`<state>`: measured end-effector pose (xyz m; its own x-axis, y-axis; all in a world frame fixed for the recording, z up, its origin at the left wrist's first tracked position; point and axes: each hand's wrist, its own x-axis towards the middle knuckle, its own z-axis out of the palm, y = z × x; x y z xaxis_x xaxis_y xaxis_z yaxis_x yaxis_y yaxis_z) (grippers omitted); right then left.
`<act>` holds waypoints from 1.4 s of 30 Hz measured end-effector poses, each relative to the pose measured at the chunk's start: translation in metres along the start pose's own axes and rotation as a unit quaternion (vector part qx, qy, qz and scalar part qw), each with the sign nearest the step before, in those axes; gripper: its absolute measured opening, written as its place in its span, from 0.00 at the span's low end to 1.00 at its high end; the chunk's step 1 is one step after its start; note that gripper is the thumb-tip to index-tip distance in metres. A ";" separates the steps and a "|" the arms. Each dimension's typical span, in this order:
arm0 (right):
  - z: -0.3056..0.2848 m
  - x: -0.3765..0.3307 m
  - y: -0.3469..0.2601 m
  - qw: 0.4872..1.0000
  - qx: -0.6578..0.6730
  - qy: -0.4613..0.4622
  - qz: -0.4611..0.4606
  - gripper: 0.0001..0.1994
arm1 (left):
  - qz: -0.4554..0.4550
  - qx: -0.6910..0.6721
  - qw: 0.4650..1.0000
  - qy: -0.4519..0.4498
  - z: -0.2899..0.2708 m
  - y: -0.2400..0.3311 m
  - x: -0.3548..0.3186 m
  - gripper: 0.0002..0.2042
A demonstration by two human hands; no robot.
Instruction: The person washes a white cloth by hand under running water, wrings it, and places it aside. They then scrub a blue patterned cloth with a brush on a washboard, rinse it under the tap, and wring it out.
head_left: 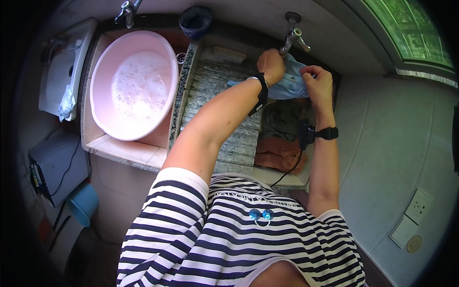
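Note:
A light blue cloth garment (pixel 291 88) hangs bunched between my two hands, just below the right-hand tap (pixel 292 40). My left hand (pixel 271 68) is closed in a fist on its left upper part, close to the spout. With thumb and fingers pinched together, my right hand (pixel 317 86) grips its right edge. Beneath the garment, a dark green cloth (pixel 282 119) and a reddish-brown cloth (pixel 279 155) lie in the sink. Left of them slopes a ribbed stone washboard (pixel 222 126), partly covered by my left forearm. Whether water is running cannot be made out.
Left of the stone divider stands a pink basin (pixel 98 95) of sudsy water, under another tap (pixel 128 14). A scrubbing brush (pixel 229 54) lies at the washboard's far end, near a dark bowl (pixel 195 21). The tiled wall (pixel 382 129) and window bound the right side.

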<state>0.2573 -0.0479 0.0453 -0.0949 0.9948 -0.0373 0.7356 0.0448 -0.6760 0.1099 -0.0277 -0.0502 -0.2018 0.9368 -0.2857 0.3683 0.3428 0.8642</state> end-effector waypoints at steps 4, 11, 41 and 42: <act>0.001 -0.002 -0.001 1.000 0.012 0.012 0.026 0.12 | 0.134 0.003 0.991 0.002 0.009 -0.021 0.011 0.18; 0.016 0.011 0.025 0.998 0.061 0.017 -0.018 0.18 | 0.195 -0.107 0.973 -0.054 -0.044 -0.024 0.003 0.27; 0.067 0.014 0.038 0.881 0.445 -0.125 0.101 0.30 | 0.071 -0.178 0.981 0.025 -0.051 -0.009 -0.036 0.17; 0.072 0.010 0.042 0.887 0.427 -0.151 0.087 0.30 | 0.082 -0.218 0.972 0.040 -0.052 -0.007 -0.038 0.15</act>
<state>0.2393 -0.0430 -0.0362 -0.3007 0.9040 -0.3038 -0.0072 -0.3207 -0.9472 0.0676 -0.0696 -0.0234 -0.2500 0.9618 -0.1114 -0.0141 0.1114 0.9937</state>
